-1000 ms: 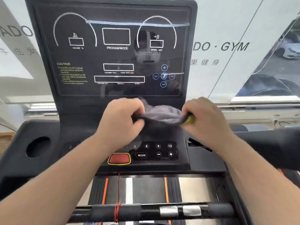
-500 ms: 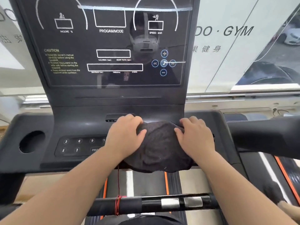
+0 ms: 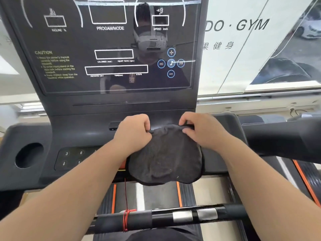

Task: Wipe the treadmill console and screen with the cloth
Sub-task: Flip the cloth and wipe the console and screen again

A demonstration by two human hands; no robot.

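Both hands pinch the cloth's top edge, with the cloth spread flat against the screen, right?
No. The head view shows the left hand and right hand pinching the top edge of the cloth, but it lies spread on the console, below the screen, not against it.

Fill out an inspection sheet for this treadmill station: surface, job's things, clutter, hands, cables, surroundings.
Surface: dark console deck, with the cloth draped over its middle and front edge; the screen is unlit and reflective.
Job's things: dark cloth, spread out, far hem bunched.
Clutter: nothing seen.
Hands: left hand and right hand each pinch the cloth's far hem.
Cables: a red cord hangs below the console and is wound round the handlebar; what looks like a thin cable lies on the ledge at right.
Surroundings: window with GYM lettering; white car outside.
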